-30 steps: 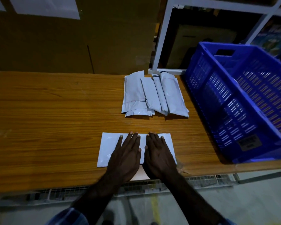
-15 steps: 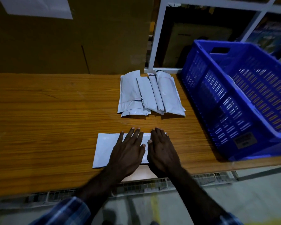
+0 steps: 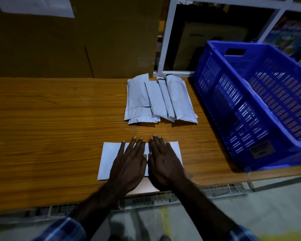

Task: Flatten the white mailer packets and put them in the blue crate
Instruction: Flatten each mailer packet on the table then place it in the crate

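Note:
A white mailer packet lies flat near the front edge of the wooden table. My left hand and my right hand press on it side by side, palms down, fingers straight and pointing away from me. Both hands cover the packet's middle and right part. Behind it, a loose pile of white mailer packets lies on the table, overlapping one another. The blue crate stands at the right, tilted toward me; little of its inside shows.
A large cardboard wall stands behind the table. A white shelf frame with dark boxes rises at the back right. The table's front edge runs just below my wrists, with a metal rail and the floor beneath.
My hands have shifted slightly on the packet, the right hand moving back to the right so the packet's right end shows again. The packet stays in place.

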The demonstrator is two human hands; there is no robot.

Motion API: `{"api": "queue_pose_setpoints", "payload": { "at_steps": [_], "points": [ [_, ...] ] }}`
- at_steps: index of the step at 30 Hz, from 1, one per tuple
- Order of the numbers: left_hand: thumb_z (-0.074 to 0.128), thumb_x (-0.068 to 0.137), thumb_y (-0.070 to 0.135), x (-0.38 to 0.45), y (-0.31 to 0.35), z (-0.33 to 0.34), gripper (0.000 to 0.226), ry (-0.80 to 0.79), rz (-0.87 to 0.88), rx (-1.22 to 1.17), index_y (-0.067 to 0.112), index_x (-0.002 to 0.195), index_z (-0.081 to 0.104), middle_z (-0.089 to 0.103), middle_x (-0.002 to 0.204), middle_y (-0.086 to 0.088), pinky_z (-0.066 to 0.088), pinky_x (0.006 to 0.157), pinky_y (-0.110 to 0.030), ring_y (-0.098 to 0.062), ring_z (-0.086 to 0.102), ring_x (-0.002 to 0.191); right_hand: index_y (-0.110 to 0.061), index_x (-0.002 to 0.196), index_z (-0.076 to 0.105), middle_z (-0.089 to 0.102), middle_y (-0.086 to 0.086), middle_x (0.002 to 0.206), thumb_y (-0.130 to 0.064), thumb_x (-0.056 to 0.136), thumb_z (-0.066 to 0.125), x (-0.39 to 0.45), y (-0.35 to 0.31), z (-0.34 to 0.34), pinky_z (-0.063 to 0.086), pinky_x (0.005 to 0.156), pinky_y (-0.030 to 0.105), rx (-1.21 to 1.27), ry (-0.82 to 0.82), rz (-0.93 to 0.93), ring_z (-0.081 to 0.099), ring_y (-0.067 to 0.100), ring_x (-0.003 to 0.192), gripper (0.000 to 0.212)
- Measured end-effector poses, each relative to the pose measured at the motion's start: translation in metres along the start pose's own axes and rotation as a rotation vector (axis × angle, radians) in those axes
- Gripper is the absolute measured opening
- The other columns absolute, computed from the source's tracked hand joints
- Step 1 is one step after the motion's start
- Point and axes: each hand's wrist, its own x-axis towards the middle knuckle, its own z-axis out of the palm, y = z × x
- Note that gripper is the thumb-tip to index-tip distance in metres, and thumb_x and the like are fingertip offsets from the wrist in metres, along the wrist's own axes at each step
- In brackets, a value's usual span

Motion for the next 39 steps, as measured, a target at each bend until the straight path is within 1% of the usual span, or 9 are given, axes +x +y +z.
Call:
{"api": "queue_pose_setpoints", "payload": {
  "at_steps": [9,14,17,20,25,31,33,36,39],
  "points": [
    [0.008,0.104,0.040,-0.005,-0.009,0.007,0.060,-0.045,-0.001,0.024,0.013,0.150,0.037,0.031,0.157,-0.004,0.018,0.117,-0.047,-0.018,0.020,0.148,-0.001,0.146,0.043,0.036,0.016,0.155,-0.031,0.106,0.026,-0.005,-0.001,0.013,0.027,0.119,0.045,-0.073,0.014,-0.061,0.031,0.027,0.146,0.053],
    [0.017,0.103,0.042,-0.020,-0.040,-0.002,0.058,-0.017,-0.079,0.033,0.016,0.153,0.029,0.025,0.159,0.001,0.011,0.119,-0.041,-0.015,0.019,0.148,-0.018,0.158,0.005,-0.006,-0.003,0.164,-0.049,0.102,0.004,-0.018,0.029,-0.002,-0.007,0.123,0.037,-0.061,-0.078,0.146,-0.008,0.010,0.151,0.064],
    [0.010,0.099,0.046,-0.033,-0.065,-0.010,0.065,-0.012,-0.192,0.006,0.016,0.155,0.021,0.015,0.161,0.003,0.003,0.120,-0.038,-0.013,0.012,0.148,-0.015,0.158,-0.002,-0.012,0.000,0.164,-0.053,0.097,-0.004,-0.021,0.030,-0.011,-0.015,0.120,0.038,-0.072,-0.142,0.191,-0.019,0.009,0.148,0.071],
    [0.004,0.097,0.048,-0.029,-0.061,-0.014,0.069,-0.021,-0.202,-0.012,0.012,0.155,0.014,0.008,0.161,0.001,-0.003,0.121,-0.039,-0.013,0.003,0.149,-0.006,0.157,0.016,0.005,0.010,0.165,-0.046,0.102,0.004,-0.016,0.016,-0.013,-0.007,0.122,0.046,-0.123,-0.028,0.128,-0.005,0.019,0.152,0.069],
    [0.008,0.104,0.035,-0.004,-0.009,-0.006,0.061,-0.052,-0.062,-0.015,0.004,0.145,0.043,0.038,0.152,-0.011,0.020,0.112,-0.048,-0.025,0.034,0.142,0.002,0.146,0.041,0.032,0.018,0.156,-0.027,0.105,0.024,-0.009,-0.008,0.010,0.020,0.119,0.049,-0.030,0.045,-0.041,0.028,0.031,0.147,0.053],
    [0.022,0.102,0.036,-0.005,-0.011,0.002,0.055,-0.037,-0.025,0.001,0.012,0.147,0.041,0.037,0.154,-0.004,0.020,0.116,-0.044,-0.020,0.028,0.145,-0.002,0.144,0.046,0.040,0.015,0.153,-0.028,0.105,0.032,-0.010,-0.004,0.016,0.030,0.117,0.049,-0.070,0.070,-0.038,0.034,0.027,0.145,0.049],
    [0.018,0.102,0.039,-0.007,-0.021,0.000,0.057,-0.048,-0.043,0.021,0.014,0.150,0.036,0.033,0.156,-0.001,0.019,0.117,-0.044,-0.018,0.024,0.147,-0.006,0.150,0.038,0.031,0.010,0.158,-0.035,0.106,0.024,-0.012,0.004,0.011,0.021,0.120,0.048,-0.092,0.038,0.035,0.027,0.023,0.148,0.055],
    [0.008,0.101,0.045,-0.017,-0.053,-0.006,0.063,-0.041,-0.144,0.044,0.015,0.154,0.024,0.019,0.160,0.001,0.008,0.120,-0.042,-0.015,0.012,0.149,-0.012,0.158,0.009,-0.001,0.003,0.165,-0.050,0.098,-0.003,-0.018,0.024,-0.001,-0.004,0.123,0.042,-0.115,-0.061,0.217,-0.003,0.016,0.153,0.072],
    [0.002,0.099,0.048,-0.023,-0.071,-0.013,0.067,-0.062,-0.173,0.026,0.015,0.156,0.011,0.001,0.161,0.004,-0.006,0.120,-0.037,-0.011,-0.004,0.149,-0.007,0.157,0.009,-0.001,0.010,0.165,-0.048,0.098,-0.005,-0.015,0.015,-0.010,-0.011,0.121,0.041,-0.102,-0.047,0.196,-0.006,0.020,0.152,0.074]
  ]
}}
